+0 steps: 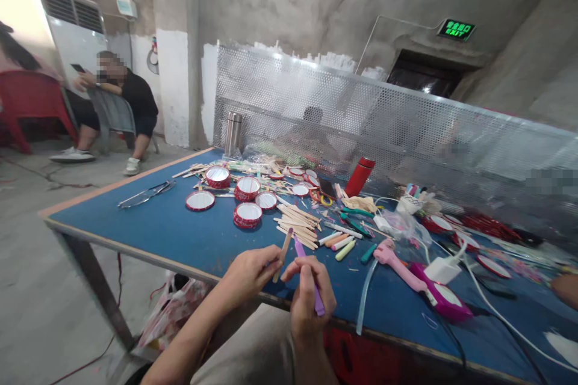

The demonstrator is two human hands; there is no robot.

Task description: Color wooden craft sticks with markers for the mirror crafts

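My left hand (pixel 251 271) is closed on a plain wooden craft stick (pixel 284 249), held upright over the near edge of the blue table (pixel 149 225). My right hand (pixel 309 301) is wrapped round a purple marker (pixel 311 280) whose tip points up toward the stick. Both hands hover close together just above the table edge. A pile of wooden sticks (pixel 298 221) lies right behind them. Several small red-rimmed toy drums (pixel 247 214) stand further back.
Coloured markers (pixel 344 245), a pink glue gun (pixel 400 264) with white cable and charger (pixel 445 269), a red flask (pixel 360 177) and a steel flask (pixel 233 133) sit on the table. A perforated metal screen (pixel 406 126) backs it. A person sits at far left (pixel 121 102). Another hand (pixel 566 289) shows at right.
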